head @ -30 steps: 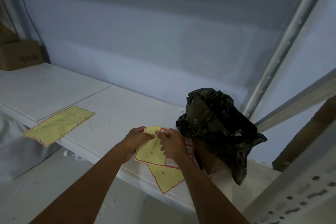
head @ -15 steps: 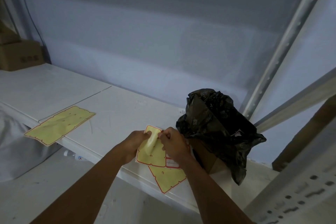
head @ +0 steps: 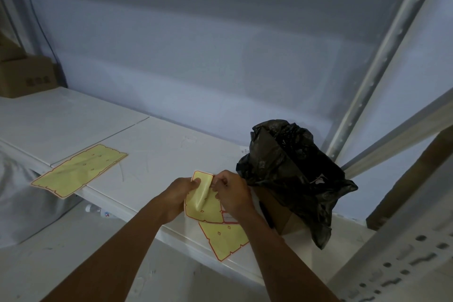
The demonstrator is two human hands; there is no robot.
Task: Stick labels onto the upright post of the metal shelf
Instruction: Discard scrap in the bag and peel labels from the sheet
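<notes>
The left hand [head: 180,193] and right hand [head: 231,191] meet on a red-edged yellow label sheet [head: 203,203], each pinching its upper edge so that it buckles above the white shelf board [head: 159,144]. No print on it is legible. A second sheet [head: 225,240] lies beneath and a third sheet [head: 78,170] lies well to the left. A black bag [head: 294,179] stands just right. The slotted upright post [head: 404,265] stands at the near right. A cardboard box [head: 24,76], its marks unreadable, sits far left by the grey wall [head: 196,44].

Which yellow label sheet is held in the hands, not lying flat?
The bent sheet between left hand and right hand; the far-left sheet and the front-edge sheet lie flat.
</notes>
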